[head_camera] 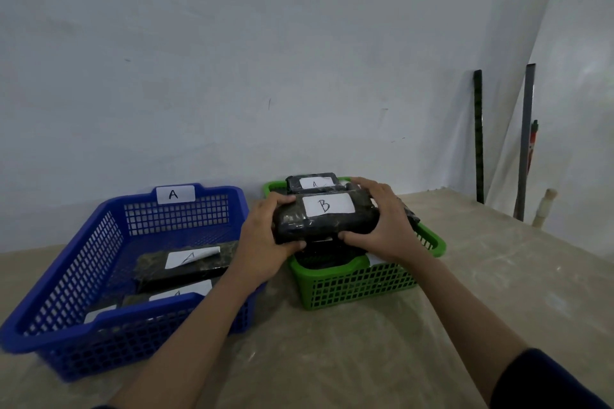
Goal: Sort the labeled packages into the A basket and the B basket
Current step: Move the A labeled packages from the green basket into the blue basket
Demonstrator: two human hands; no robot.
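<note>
Both hands were closed around one black plastic-wrapped package with a white paper label marked B (325,217), held just above the green plastic mesh basket (362,285) on the beige table (465,276). The left hand (262,242) cupped the package's left end, thumb over the top and fingers curled beneath; the right hand (387,226) wrapped the right end the same way. Behind it, in the same green basket, lay another black package with a white label marked A (314,183), and more dark packages sat underneath. The blue plastic mesh basket tagged A (99,319) stood just beside on the left, with several A-labelled packages (189,262) already inside. No B tag was visible on the green basket, so whether it was the B basket or only the supply could not be told. To do this step well, the label probably wanted keeping face up and the grip even at both ends, since the wrap looked slick, and the package wanted lifting clear without dragging the A package behind it.
</note>
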